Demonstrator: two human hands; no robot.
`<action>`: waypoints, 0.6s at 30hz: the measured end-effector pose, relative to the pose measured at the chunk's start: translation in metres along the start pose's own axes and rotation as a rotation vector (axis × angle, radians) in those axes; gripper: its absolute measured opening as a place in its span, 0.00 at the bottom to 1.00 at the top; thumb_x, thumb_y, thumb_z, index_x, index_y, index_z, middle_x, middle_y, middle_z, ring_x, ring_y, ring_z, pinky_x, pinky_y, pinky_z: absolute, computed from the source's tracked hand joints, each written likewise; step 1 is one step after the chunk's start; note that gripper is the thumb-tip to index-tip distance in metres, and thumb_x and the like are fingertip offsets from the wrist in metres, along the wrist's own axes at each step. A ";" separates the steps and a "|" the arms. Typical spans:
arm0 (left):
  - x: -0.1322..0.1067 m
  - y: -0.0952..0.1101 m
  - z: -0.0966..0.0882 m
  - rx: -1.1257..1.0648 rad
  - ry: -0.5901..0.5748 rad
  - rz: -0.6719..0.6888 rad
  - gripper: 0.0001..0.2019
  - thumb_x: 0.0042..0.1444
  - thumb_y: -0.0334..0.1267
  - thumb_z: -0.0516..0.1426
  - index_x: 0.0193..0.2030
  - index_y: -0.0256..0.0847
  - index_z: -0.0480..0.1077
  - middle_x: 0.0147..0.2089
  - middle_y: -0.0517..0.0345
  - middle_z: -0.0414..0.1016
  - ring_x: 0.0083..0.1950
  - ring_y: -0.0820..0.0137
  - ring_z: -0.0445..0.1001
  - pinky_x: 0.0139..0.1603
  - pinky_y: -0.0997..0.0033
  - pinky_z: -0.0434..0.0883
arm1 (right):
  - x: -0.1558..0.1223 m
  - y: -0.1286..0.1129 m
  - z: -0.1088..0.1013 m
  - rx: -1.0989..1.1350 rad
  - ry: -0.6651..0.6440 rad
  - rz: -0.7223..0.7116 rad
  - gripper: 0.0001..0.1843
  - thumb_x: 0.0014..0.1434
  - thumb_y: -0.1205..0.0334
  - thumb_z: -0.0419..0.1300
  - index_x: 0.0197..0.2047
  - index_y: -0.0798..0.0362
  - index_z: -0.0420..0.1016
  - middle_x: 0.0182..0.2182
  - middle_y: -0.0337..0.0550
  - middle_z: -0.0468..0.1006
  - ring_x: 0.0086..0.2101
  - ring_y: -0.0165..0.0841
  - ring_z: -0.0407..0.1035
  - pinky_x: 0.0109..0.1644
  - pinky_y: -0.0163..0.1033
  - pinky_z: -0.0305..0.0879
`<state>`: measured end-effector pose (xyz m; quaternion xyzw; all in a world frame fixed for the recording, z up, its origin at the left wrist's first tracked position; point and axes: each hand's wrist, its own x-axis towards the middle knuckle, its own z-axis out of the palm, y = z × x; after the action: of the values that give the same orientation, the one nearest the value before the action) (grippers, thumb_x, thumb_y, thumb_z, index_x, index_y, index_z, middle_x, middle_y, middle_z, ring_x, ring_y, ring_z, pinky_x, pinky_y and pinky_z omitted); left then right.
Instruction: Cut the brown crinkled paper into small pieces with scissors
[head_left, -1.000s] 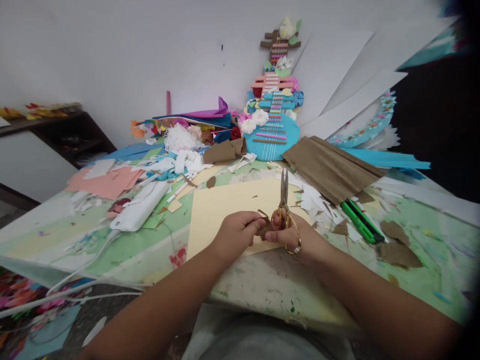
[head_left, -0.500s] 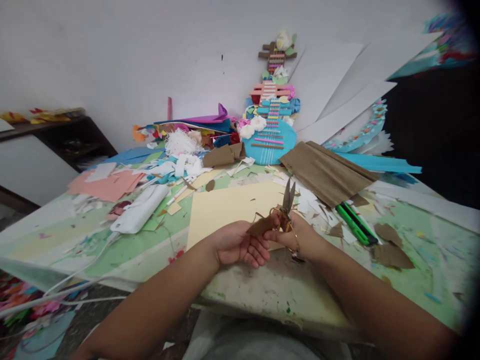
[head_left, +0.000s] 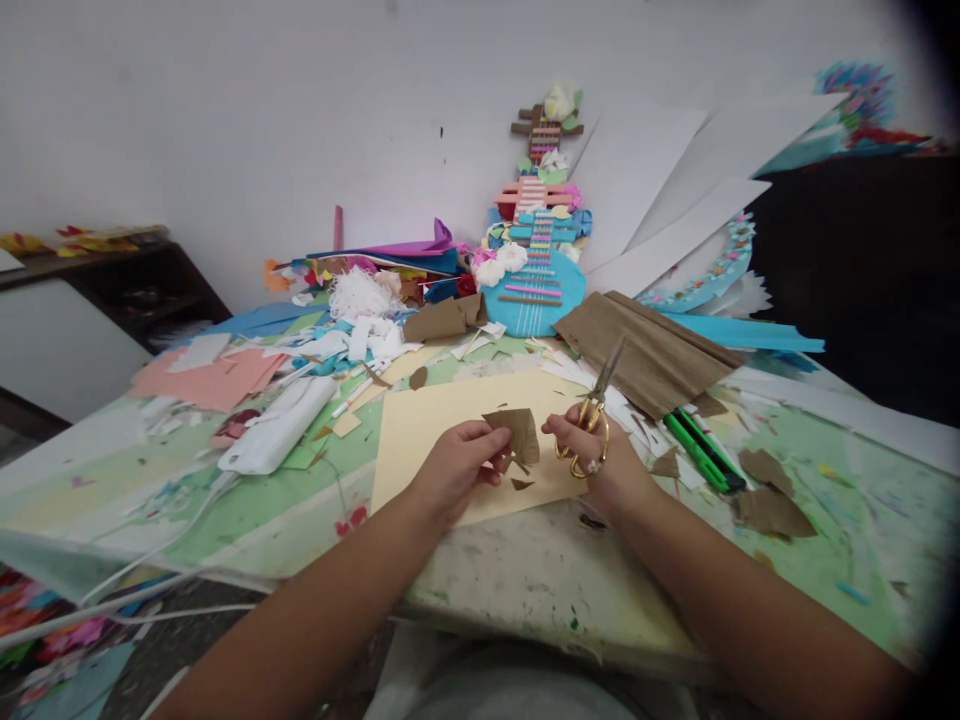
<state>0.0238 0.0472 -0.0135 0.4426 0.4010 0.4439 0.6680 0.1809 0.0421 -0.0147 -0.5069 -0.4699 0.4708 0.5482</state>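
Note:
Between the thumb and fingers of my left hand [head_left: 466,462] is a small piece of brown crepe paper [head_left: 517,434], held over a cream paper sheet [head_left: 420,425]. My right hand [head_left: 600,450] grips gold-handled scissors [head_left: 601,400] by the loops, blades pointing up and away from me. The two hands are a short way apart. A small brown scrap [head_left: 523,484] lies on the cream sheet just under the held piece.
A larger brown crepe sheet [head_left: 645,350] and a green utility knife [head_left: 703,450] lie to the right. Behind stands a blue paper lute [head_left: 534,290]. At left are a white power strip [head_left: 281,425], pink paper [head_left: 206,375] and shredded white paper [head_left: 367,297].
My hands have moved apart. The brown piece now shows spread in my left fingers, and the scissors have swung right with my right hand. The view has shifted slightly.

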 end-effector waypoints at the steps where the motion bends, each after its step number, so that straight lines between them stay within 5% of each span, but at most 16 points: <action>1: -0.001 0.000 0.001 0.032 0.002 0.009 0.12 0.43 0.41 0.58 0.21 0.34 0.63 0.18 0.63 0.64 0.19 0.80 0.63 0.19 0.81 0.60 | -0.002 0.000 0.002 0.035 -0.050 0.003 0.16 0.42 0.55 0.60 0.26 0.51 0.55 0.21 0.33 0.63 0.22 0.26 0.58 0.26 0.33 0.54; 6: -0.006 0.000 0.008 0.263 -0.028 0.053 0.11 0.41 0.41 0.59 0.25 0.34 0.67 0.22 0.59 0.69 0.23 0.76 0.66 0.24 0.76 0.64 | -0.008 0.002 0.006 0.104 -0.199 -0.004 0.14 0.43 0.59 0.60 0.27 0.50 0.55 0.20 0.30 0.59 0.20 0.24 0.56 0.23 0.32 0.52; 10: -0.006 -0.001 0.011 0.104 -0.079 0.061 0.14 0.43 0.44 0.57 0.33 0.34 0.67 0.28 0.56 0.71 0.29 0.71 0.70 0.28 0.72 0.67 | -0.007 -0.002 0.003 0.051 -0.232 -0.065 0.15 0.42 0.61 0.60 0.26 0.51 0.55 0.21 0.31 0.59 0.21 0.24 0.56 0.25 0.32 0.53; 18: -0.005 0.004 0.004 0.196 -0.166 0.058 0.11 0.47 0.41 0.55 0.28 0.33 0.68 0.25 0.53 0.73 0.28 0.68 0.71 0.34 0.66 0.67 | -0.011 -0.009 -0.002 -0.112 -0.382 -0.023 0.12 0.45 0.63 0.58 0.27 0.52 0.54 0.20 0.32 0.64 0.23 0.27 0.63 0.28 0.34 0.57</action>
<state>0.0254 0.0424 -0.0078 0.5524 0.3729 0.3836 0.6393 0.1820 0.0306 -0.0061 -0.4326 -0.5969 0.5251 0.4253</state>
